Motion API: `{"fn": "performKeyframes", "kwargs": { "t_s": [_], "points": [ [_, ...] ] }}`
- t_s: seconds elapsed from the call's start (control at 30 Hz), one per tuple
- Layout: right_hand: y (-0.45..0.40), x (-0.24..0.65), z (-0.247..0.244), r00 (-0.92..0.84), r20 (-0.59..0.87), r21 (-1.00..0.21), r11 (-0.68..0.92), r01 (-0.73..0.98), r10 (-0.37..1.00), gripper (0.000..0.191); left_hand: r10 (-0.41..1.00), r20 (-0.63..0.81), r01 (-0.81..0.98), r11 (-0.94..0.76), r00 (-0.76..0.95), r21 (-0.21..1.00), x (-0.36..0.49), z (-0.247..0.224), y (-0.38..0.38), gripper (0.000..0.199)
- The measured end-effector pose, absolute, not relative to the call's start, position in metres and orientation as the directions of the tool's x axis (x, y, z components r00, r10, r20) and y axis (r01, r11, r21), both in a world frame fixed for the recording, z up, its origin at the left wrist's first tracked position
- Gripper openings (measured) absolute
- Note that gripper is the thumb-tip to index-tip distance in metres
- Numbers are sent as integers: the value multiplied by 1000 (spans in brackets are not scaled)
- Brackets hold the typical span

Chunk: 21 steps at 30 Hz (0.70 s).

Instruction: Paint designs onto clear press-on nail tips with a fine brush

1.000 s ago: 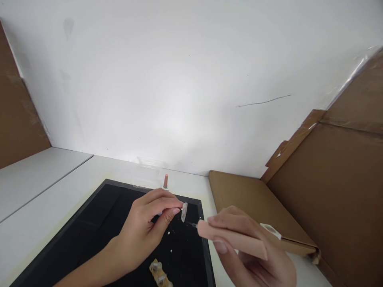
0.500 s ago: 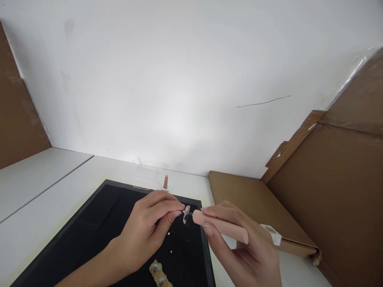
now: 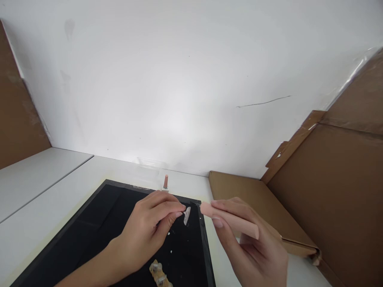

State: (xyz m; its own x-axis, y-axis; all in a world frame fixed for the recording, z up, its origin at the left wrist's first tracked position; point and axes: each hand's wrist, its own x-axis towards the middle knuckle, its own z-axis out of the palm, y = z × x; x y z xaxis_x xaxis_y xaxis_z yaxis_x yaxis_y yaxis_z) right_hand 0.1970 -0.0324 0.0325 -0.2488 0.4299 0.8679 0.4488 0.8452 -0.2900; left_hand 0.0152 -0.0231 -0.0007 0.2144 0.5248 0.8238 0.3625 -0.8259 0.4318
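My left hand (image 3: 155, 223) is closed in a pinch, thumb against fingertips. At its fingertips is a small translucent whitish piece shaped like a false nail (image 3: 187, 216), held above the black mat (image 3: 98, 235). My right hand (image 3: 254, 243) grips a nail polish brush by its long pale pink cap (image 3: 233, 220). The thin brush end points left toward the false nail, with a gap between them. Below the left hand, a tan strip (image 3: 159, 273) with clear pieces on it lies on the mat, cut off by the frame edge.
A small bottle with a pink cap (image 3: 165, 182) stands behind the mat's far edge. Beside it lies a clear plastic tray (image 3: 146, 169). A flat cardboard box (image 3: 239, 185) is on the right, with cardboard walls (image 3: 344, 191) beyond. White specks dot the mat.
My right hand has moved right and slightly up, drawing the brush away from the false nail. The left hand is nearly still. The white square container by the right hand is now hidden.
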Motion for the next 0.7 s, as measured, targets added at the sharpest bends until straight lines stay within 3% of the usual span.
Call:
{"fn": "performKeyframes", "kwargs": {
  "t_s": [0.2,0.7],
  "points": [
    [-32,195,39,-341,808,-360,861,359,480,16,538,809,470,-792,235,390,16,-3,-18,21],
    [-27,195,37,-328,788,-360,822,441,521,10,522,812,462,-806,261,370,18,-6,-19,23]
  ]
}}
